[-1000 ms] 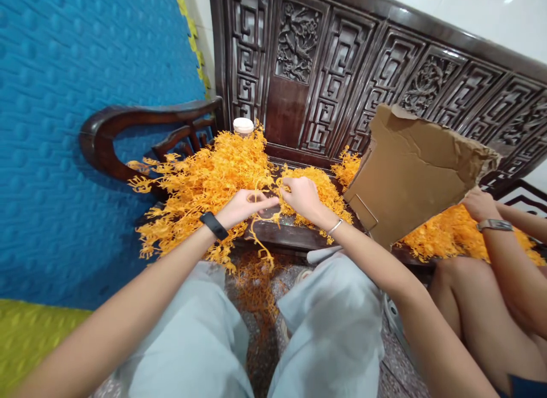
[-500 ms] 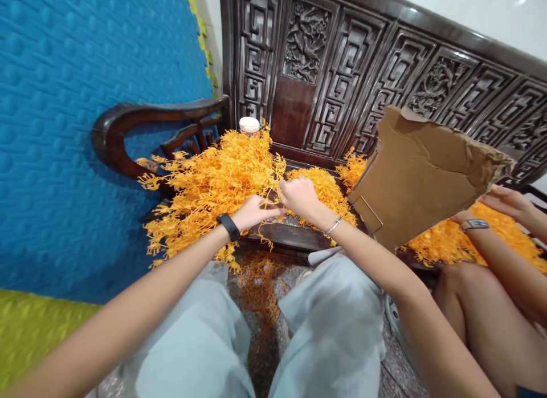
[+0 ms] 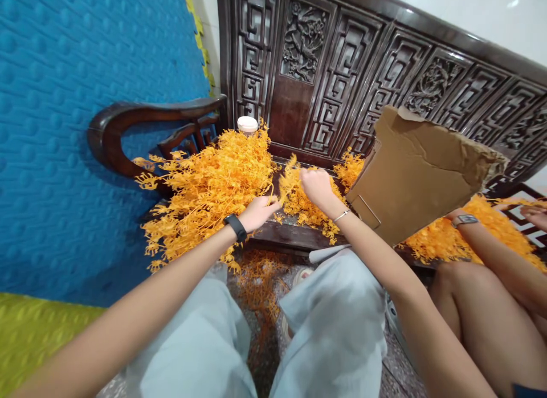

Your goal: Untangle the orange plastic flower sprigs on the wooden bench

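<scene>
A big heap of orange plastic sprigs (image 3: pixel 213 187) lies on the left of the dark wooden bench, with a smaller orange pile (image 3: pixel 310 207) to its right. My left hand (image 3: pixel 260 211), a black band at its wrist, pinches a thin orange stem at the right edge of the big heap. My right hand (image 3: pixel 317 187) is closed in a fist above the smaller pile. An orange sprig (image 3: pixel 290 178), blurred by motion, hangs between both hands and reaches toward my right fingers.
A white-lidded container (image 3: pixel 248 124) stands behind the big heap. A brown cardboard piece (image 3: pixel 421 175) leans on the bench at the right. Beyond it, another person's hands (image 3: pixel 536 215) are at more orange sprigs (image 3: pixel 453 232). Orange bits (image 3: pixel 260 284) litter the floor.
My right hand has moved right, away from my left hand, and the sprig now shows between them. My left hand has shifted slightly right. The other person's far hand has moved right.
</scene>
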`<state>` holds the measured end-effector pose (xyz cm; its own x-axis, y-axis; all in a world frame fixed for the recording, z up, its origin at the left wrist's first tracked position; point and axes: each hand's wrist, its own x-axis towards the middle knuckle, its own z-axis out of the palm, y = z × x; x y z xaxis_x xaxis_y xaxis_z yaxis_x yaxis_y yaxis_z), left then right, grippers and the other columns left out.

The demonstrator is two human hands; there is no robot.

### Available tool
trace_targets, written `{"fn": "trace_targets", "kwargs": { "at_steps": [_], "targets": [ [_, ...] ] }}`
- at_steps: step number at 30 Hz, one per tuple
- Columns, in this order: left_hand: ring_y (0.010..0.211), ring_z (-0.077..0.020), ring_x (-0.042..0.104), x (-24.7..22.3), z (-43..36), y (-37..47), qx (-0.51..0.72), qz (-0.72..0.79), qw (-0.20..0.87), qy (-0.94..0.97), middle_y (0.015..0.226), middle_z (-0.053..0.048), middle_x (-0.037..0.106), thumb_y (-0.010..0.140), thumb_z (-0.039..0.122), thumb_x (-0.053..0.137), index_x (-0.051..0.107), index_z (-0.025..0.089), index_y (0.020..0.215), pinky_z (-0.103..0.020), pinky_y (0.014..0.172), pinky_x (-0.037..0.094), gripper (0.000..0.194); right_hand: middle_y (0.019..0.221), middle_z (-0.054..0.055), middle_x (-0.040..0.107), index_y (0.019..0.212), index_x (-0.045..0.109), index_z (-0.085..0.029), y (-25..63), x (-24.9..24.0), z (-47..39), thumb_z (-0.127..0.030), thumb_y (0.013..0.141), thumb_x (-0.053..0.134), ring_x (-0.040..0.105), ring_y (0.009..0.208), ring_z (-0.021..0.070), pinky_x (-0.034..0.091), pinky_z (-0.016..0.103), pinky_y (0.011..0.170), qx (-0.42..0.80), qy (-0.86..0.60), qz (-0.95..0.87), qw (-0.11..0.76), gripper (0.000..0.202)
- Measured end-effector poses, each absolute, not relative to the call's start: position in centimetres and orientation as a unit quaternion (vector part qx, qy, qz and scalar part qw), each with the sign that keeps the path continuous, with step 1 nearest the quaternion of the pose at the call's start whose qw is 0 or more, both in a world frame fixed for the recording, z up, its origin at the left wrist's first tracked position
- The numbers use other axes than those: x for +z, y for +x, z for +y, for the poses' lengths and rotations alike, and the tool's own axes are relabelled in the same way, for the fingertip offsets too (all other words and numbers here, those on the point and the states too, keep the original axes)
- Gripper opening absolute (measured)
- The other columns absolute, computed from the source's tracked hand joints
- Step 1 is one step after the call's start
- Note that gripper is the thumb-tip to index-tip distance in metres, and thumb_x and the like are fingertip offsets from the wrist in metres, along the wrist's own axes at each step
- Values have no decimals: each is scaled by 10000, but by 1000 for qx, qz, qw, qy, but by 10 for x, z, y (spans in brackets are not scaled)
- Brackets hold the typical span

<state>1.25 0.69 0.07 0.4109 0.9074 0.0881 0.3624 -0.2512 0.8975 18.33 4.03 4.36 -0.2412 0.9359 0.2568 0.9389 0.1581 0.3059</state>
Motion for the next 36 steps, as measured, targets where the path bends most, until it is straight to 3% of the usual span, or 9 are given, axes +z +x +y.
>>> {"fn": "trace_targets", "kwargs": {
  "at_steps": [3, 8, 11, 15, 18, 23, 29, 36],
  "targets": [
    [413, -90, 320, 5, 0, 4, 357, 430, 445, 700, 407, 67, 332, 757, 327, 448, 339, 199, 509, -238, 479, 268, 300, 889, 202, 642, 926, 609, -61, 227, 35, 53, -142, 878, 287, 615, 850, 233, 381, 282, 673, -183, -706, -684, 18, 335],
    [418, -81, 305, 10, -7, -12, 385, 427, 448, 685, 441, 65, 323, 751, 352, 484, 346, 195, 513, -232, 462, 260, 317, 742, 132, 637, 743, 622, -102, 265, 14, 52, -394, 890, 330, 579, 697, 174, 356, 249, 609, -67, -750, -652, 89, 437],
    [423, -80, 306, 12, -6, -18, 377, 427, 436, 697, 431, 61, 316, 741, 352, 510, 333, 192, 481, -233, 471, 265, 353, 704, 69, 606, 772, 598, -121, 245, 12, 44, -413, 882, 349, 536, 665, 138, 372, 244, 633, 14, -643, -740, 198, 399],
    [429, -74, 296, 14, -4, -17, 365, 428, 424, 710, 439, 59, 289, 722, 384, 543, 318, 186, 460, -233, 465, 237, 397, 1060, 78, 565, 1038, 550, -160, 204, 20, 30, -404, 864, 406, 516, 959, 141, 395, 275, 846, 133, -442, -826, 325, 332],
    [428, -68, 270, 14, -4, -12, 352, 425, 425, 717, 444, 61, 251, 712, 413, 549, 293, 186, 448, -233, 458, 216, 432, 1176, 73, 517, 1155, 494, -199, 188, 24, 23, -413, 836, 460, 497, 1035, 137, 393, 302, 909, 260, -388, -828, 312, 386],
    [435, -67, 279, 14, -3, -7, 352, 408, 416, 733, 445, 59, 275, 701, 418, 549, 342, 177, 445, -234, 459, 209, 408, 767, 26, 608, 884, 598, -134, 190, 26, 24, -412, 790, 527, 568, 716, 104, 472, 279, 740, 466, -339, -783, 236, 301],
    [430, -58, 270, 10, 4, -13, 371, 435, 399, 717, 445, 65, 263, 670, 407, 592, 329, 174, 438, -236, 462, 208, 422, 867, 28, 637, 914, 613, -143, 197, 27, 28, -302, 674, 675, 585, 796, 105, 455, 264, 778, 498, -357, -763, 206, 294],
    [404, -65, 282, 5, 9, -23, 390, 462, 401, 688, 410, 64, 257, 679, 424, 598, 299, 180, 424, -235, 447, 211, 463, 764, 4, 607, 736, 596, -139, 196, 25, 35, -278, 637, 681, 550, 722, 95, 434, 255, 711, 439, -389, -762, 275, 191]
  ]
}}
